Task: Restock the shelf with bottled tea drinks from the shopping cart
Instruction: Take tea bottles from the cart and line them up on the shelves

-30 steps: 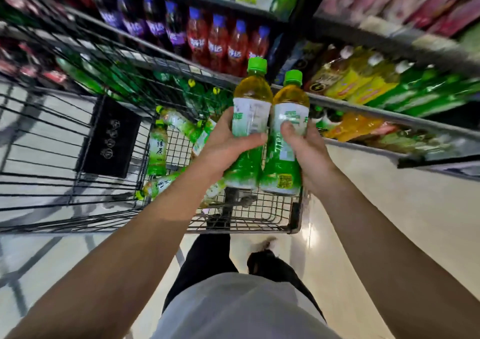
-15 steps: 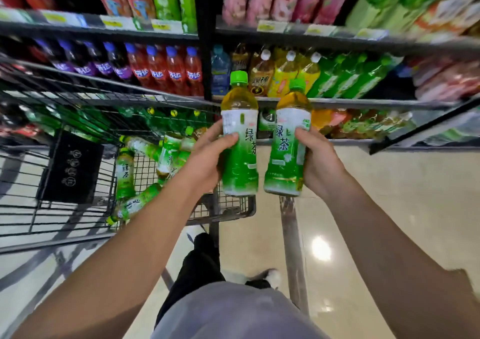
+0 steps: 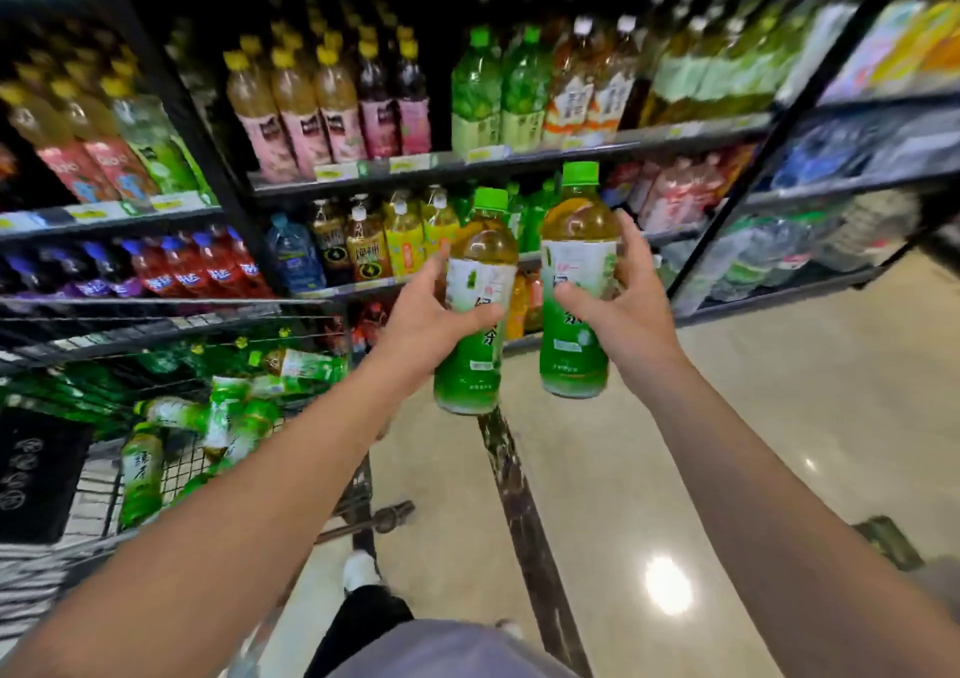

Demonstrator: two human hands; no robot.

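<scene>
I hold two green tea bottles upright before the shelf [image 3: 519, 160]: my left hand [image 3: 423, 324] wraps one bottle [image 3: 475, 308], my right hand [image 3: 621, 316] the other [image 3: 576, 282]. Fingers clamped; shelf row lies straight ahead, cart [image 3: 171, 449] at left.

— What is the person wearing?
— The arms [image 3: 249, 511] are showing bare, no sleeves. A grey shirt [image 3: 457, 649] is covering the torso, dark trousers [image 3: 363, 620] the legs, and a white shoe [image 3: 361, 571] is peeking out.
</scene>
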